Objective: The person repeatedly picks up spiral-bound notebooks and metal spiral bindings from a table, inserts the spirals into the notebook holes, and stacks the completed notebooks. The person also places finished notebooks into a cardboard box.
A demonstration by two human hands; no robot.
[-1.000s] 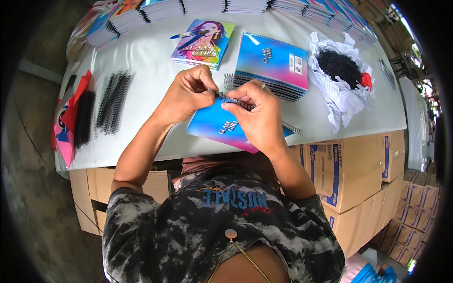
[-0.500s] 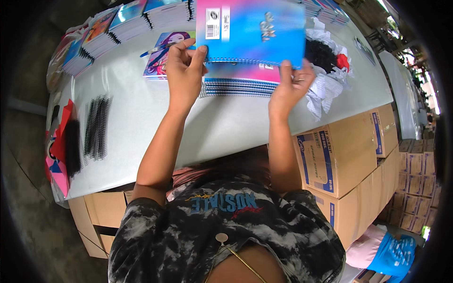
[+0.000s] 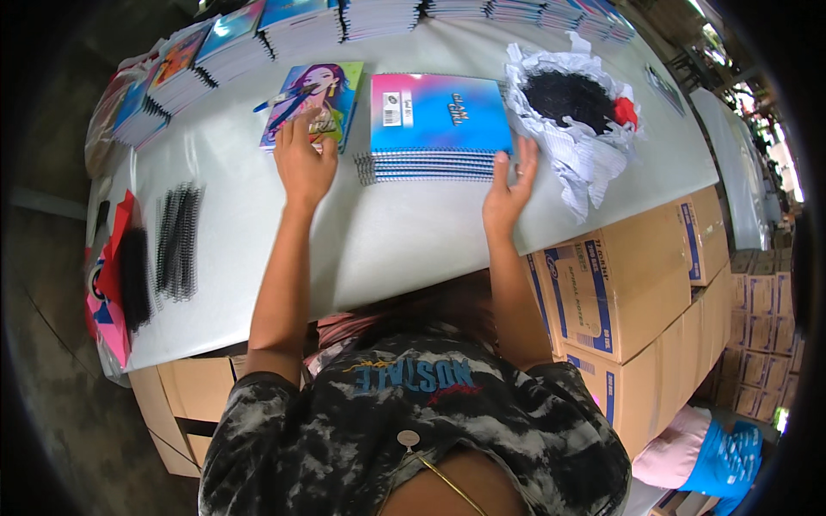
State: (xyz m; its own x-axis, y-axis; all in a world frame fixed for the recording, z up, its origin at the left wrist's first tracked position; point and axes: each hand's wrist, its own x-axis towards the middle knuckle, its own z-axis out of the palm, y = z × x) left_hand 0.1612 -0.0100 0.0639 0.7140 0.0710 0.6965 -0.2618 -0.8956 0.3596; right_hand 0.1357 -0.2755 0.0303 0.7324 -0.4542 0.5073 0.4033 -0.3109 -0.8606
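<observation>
A stack of spiral notebooks (image 3: 439, 107) with blue and pink covers lies in the middle of the white table, coil edges toward me. At its near right corner is my right hand (image 3: 508, 193), thumb and fingers spread, touching the stack's edge. My left hand (image 3: 305, 163) reaches over a second pile, an illustrated notebook (image 3: 344, 82) with a drawn figure on its cover. Its fingertips rest on that cover, open, and nothing shows in them. Across this cover lies a dark blue pen-like tool (image 3: 280, 101), partly beside my fingers.
Black plastic coils (image 3: 176, 241) lie on the table (image 3: 232, 301) at left, beside a red and pink wrapper (image 3: 112, 301). Rows of notebook stacks (image 3: 301, 30) line the far edge. Crumpled paper (image 3: 572, 168) holds black scraps (image 3: 572, 99) at right. Cardboard boxes (image 3: 637, 284) stand below.
The notebook that both hands held up now lies on the middle stack. My left hand has let go and moved left to the illustrated notebook; my right hand has lowered to the stack's corner.
</observation>
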